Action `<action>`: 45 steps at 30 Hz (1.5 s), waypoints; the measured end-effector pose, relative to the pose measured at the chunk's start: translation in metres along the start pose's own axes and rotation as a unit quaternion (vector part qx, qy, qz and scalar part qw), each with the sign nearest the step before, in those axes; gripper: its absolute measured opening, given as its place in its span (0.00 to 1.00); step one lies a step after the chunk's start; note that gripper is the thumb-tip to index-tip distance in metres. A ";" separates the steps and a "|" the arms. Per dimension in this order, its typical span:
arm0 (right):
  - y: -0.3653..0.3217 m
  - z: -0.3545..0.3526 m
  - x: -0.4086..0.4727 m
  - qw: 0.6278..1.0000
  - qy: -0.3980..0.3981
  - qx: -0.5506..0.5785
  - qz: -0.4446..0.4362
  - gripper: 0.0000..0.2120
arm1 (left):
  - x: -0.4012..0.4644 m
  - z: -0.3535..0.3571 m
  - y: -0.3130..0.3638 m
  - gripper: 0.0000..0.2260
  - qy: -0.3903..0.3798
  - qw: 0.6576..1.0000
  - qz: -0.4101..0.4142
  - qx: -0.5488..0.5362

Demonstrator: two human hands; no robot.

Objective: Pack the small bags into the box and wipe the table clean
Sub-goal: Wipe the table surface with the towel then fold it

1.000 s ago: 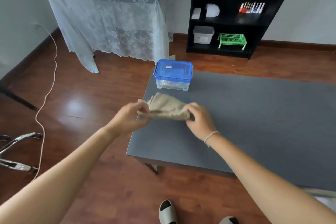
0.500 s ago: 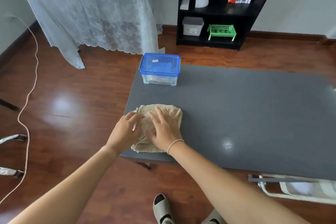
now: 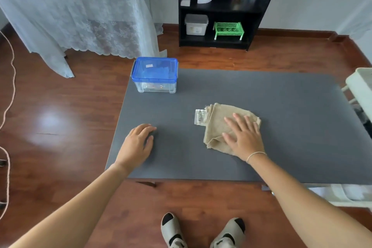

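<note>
A folded beige cloth (image 3: 216,120) with a white label lies on the grey table (image 3: 261,94), right of its middle. My right hand (image 3: 243,135) presses flat on the cloth with the fingers spread. My left hand (image 3: 137,144) rests on the bare tabletop near the left front edge, fingers relaxed, holding nothing. A clear plastic box with a blue lid (image 3: 155,73) stands closed at the table's far left corner; coloured items show faintly through its wall.
A black shelf unit (image 3: 221,6) with a green basket and a grey bin stands against the far wall. A lace-covered table (image 3: 76,16) is at the back left. A white frame (image 3: 360,86) abuts the table's right edge. A cord trails over the floor at left.
My right hand has slid the cloth from the table's left front edge toward the middle right. My left hand has come off the cloth and now rests on the tabletop.
</note>
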State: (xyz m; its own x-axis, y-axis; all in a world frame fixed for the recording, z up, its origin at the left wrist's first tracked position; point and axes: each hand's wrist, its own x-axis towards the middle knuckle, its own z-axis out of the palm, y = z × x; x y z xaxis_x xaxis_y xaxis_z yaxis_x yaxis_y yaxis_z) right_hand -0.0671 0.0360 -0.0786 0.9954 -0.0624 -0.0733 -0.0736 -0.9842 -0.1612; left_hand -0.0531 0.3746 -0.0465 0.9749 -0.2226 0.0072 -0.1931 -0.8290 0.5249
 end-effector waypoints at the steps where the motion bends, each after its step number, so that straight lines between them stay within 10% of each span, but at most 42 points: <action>1: 0.025 -0.005 -0.003 0.999 0.005 -0.008 0.035 0.25 | 0.001 0.003 0.003 0.13 -0.001 1.000 0.003 0.001; 9: 0.046 -0.010 -0.008 0.990 0.019 -0.002 0.138 0.23 | 0.000 0.010 0.003 0.13 0.010 1.000 0.001 0.001; 20: -0.188 0.027 -0.022 0.984 -0.062 0.083 -0.147 0.23 | -0.001 -0.013 -0.004 0.13 0.060 0.997 -0.023 -0.042; 26: -0.148 -0.001 -0.014 0.937 -0.009 0.324 -0.128 0.19 | -0.010 -0.019 -0.010 0.12 0.067 0.997 -0.013 -0.022; 32: -0.070 -0.005 -0.012 0.978 0.019 0.209 -0.001 0.20 | -0.017 0.007 0.014 0.15 -0.016 0.995 0.097 0.016; 45: -0.045 0.008 -0.020 0.994 0.047 0.094 -0.033 0.20 | -0.020 0.023 0.017 0.09 0.002 0.969 0.230 0.089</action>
State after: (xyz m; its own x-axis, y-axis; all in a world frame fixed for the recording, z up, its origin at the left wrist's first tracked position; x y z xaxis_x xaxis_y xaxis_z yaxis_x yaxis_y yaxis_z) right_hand -0.0842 0.0829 -0.0777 0.9992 -0.0225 0.0342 -0.0094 -0.9389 -0.3440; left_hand -0.0779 0.3532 -0.0571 0.7816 -0.5878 0.2088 -0.6229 -0.7181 0.3104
